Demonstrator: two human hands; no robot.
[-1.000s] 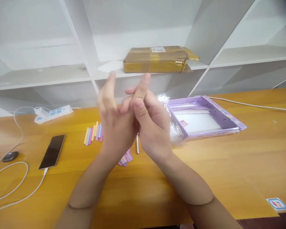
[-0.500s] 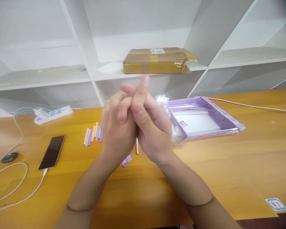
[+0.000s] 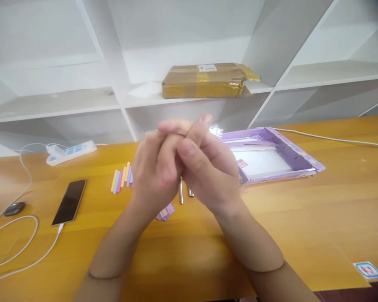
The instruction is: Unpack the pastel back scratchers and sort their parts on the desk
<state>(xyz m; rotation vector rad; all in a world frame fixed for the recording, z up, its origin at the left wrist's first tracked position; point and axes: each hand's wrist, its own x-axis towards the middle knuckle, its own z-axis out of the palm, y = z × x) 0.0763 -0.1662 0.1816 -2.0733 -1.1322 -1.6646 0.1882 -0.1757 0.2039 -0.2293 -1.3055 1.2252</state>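
My left hand point(image 3: 156, 167) and my right hand point(image 3: 209, 172) are pressed together above the desk, palms facing, with bent fingers crossing over one another. Anything between the palms is hidden. Behind and below them, partly covered, lie thin silvery rods point(image 3: 181, 195) and small purple-and-pink cards point(image 3: 165, 212). Left of my left hand is a row of yellow, blue, pink and purple sticks point(image 3: 121, 178). An open purple box point(image 3: 288, 153) lies to the right of my right hand, with white sheets inside and crinkled clear plastic point(image 3: 216, 131) at its left side.
A phone point(image 3: 69, 202) with a white charging cable point(image 3: 47, 253) lies on the left of the wooden desk point(image 3: 182, 260), near a black mouse-like object point(image 3: 14, 209) and a white power strip point(image 3: 71, 152). A taped carton point(image 3: 204, 84) rests on the white shelf behind.
My clasped hands have shifted slightly down, with the right hand moving rightward and its fingers folding more over the left. More of the silvery rods now shows beneath them.
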